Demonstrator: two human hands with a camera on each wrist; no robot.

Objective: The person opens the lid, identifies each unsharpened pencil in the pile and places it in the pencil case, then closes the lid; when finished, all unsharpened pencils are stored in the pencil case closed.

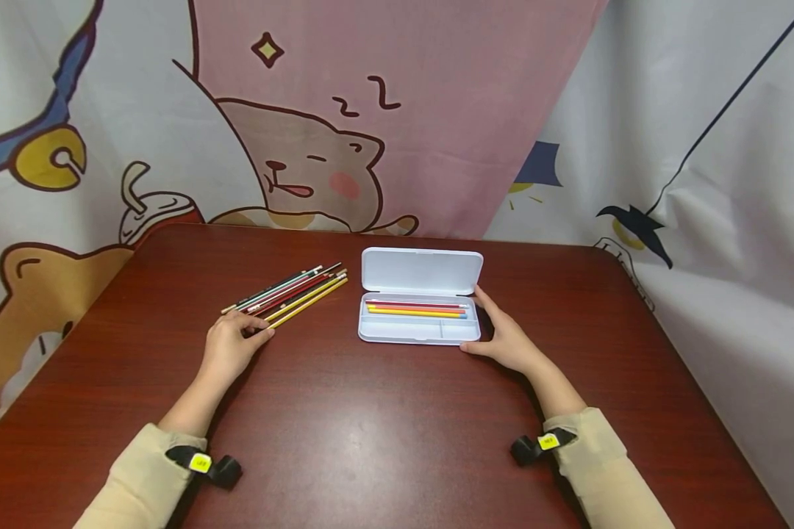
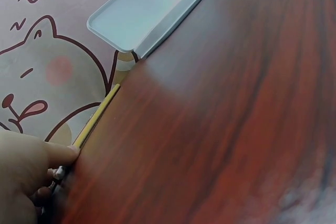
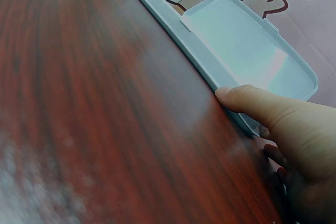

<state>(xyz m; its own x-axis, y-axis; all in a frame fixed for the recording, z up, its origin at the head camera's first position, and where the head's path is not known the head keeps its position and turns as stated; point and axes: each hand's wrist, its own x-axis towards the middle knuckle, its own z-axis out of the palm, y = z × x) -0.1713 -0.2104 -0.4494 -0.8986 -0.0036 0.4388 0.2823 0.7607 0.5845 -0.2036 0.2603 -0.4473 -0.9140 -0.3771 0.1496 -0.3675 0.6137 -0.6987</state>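
Your left hand (image 1: 228, 345), at the near end of a loose bundle of slim wooden pencils (image 1: 287, 294) in dark, pale green, red and yellow. Grip together: thumb and fingers pinch the near end of the outermost long yellow wooden pencil (image 1: 308, 303), which lies slanted, its far end pointing toward the case.

Your right hand (image 1: 512, 342), at the right end of a shallow white plastic pencil case (image 1: 400, 328). Grip clamped on the case: thumb against the front right corner, fingers around behind the end. The case sits open on the glossy red-brown wood-grain desk (image 1: 370, 426), right of the bundle and apart from it, lid raised at the back. Red and yellow pencils (image 1: 410, 311) lie lengthwise in its rear compartment; a small divider splits the front.

Both your cream sleeves (image 1: 132, 477) carry black wrist cameras (image 1: 225, 472). Behind the desk, a printed cloth backdrop (image 1: 450, 110) with a sleeping cartoon bear.
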